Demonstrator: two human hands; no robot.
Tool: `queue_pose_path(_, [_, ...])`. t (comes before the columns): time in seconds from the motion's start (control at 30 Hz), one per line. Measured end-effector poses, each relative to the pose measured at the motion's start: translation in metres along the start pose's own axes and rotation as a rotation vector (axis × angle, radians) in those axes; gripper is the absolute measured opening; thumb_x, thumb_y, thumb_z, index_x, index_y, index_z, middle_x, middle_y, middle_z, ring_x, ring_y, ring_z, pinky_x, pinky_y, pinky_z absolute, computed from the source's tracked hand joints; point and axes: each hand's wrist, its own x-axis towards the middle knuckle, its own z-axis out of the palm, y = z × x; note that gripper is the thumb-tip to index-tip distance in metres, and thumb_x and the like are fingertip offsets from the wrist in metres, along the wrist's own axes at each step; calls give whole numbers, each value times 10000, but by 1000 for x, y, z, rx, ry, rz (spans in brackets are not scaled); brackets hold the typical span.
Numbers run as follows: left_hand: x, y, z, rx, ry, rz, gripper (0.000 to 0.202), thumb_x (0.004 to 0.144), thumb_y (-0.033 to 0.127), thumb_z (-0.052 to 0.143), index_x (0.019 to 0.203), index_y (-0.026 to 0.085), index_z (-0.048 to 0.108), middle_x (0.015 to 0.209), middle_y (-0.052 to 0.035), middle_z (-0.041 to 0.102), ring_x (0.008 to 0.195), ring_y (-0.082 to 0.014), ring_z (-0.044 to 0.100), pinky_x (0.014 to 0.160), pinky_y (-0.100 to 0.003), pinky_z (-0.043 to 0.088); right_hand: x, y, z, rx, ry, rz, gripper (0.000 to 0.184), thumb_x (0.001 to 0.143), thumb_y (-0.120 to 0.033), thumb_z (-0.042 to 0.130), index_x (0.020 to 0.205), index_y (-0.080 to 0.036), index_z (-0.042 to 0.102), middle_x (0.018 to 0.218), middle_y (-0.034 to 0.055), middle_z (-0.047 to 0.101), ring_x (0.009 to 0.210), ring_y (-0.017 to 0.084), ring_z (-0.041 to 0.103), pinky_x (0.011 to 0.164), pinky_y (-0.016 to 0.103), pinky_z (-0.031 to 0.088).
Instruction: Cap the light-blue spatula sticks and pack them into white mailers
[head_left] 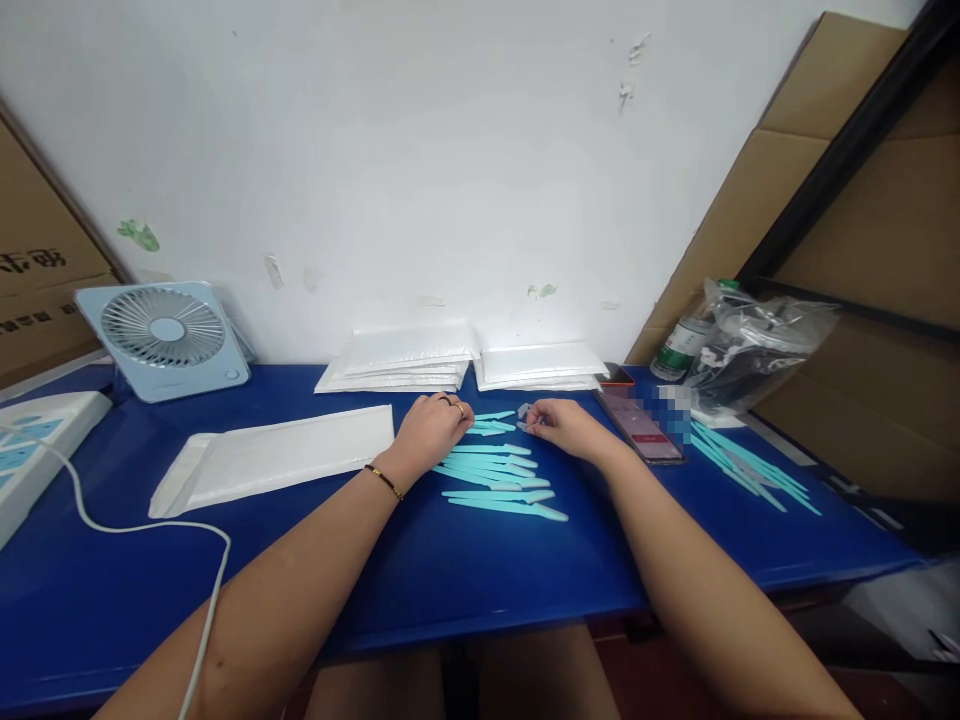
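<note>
Several teal eyebrow razors (491, 470) lie side by side on the blue table, their blade ends pointing right. My left hand (431, 430), wearing a ring and a bracelet, is closed at the handle ends of the farthest razors (495, 416); its fingertips are partly hidden. With thumb and forefinger, my right hand (559, 422) pinches a small clear plastic blade cap (522, 427) just right of those blades. Another small clear piece (523, 410) shows beside the fingertips. More teal razors (750, 465) lie in a bunch farther right.
A white padded envelope (277, 460) lies left of my hands. Stacks of envelopes (401, 360) stand by the wall. A phone (637, 425), a bottle (681, 345) and a plastic bag (750, 350) are at right. A blue fan (165, 340) and a white cable (150, 525) are left.
</note>
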Motion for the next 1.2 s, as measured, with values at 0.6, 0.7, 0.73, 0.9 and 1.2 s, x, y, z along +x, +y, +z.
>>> queue_pose_path(0.6, [-2,13,-6,-108,-25,32,229,897,272,441,840,212,654,866,-19,668,859,-179,564,733,-290,374,-6,-23,2,133,-14,-156,148,790,-291,561,843,-183,647,732,8,617,636,119,516,604,225,389])
queue_pose_path(0.7, [-3,14,-8,-98,-54,46,243,905,316,439,873,225,662,896,-13,682,879,-183,573,733,-292,367,-8,-16,-7,169,-31,-142,176,783,-307,567,862,-182,663,765,17,642,665,132,540,621,233,403])
queue_pose_path(0.73, [-3,13,-8,-91,-58,40,235,901,329,447,910,234,661,922,-10,684,894,-185,574,733,-291,365,-9,-11,-12,160,7,-115,184,783,-304,562,873,-182,667,782,21,650,680,139,547,634,240,407])
queue_pose_path(0.9, [-2,-7,-5,-2,-83,-5,194,837,321,544,979,260,663,989,-10,676,937,-197,568,726,-283,351,-6,17,-25,-53,242,81,166,767,-264,541,799,-172,676,778,42,652,701,160,549,649,259,389])
queue_pose_path(1.2, [2,-10,0,100,-82,47,223,879,293,460,791,216,649,801,-12,664,797,-178,578,654,-297,317,11,18,6,-90,123,157,86,716,-259,630,737,-182,661,801,41,646,718,161,558,631,245,386])
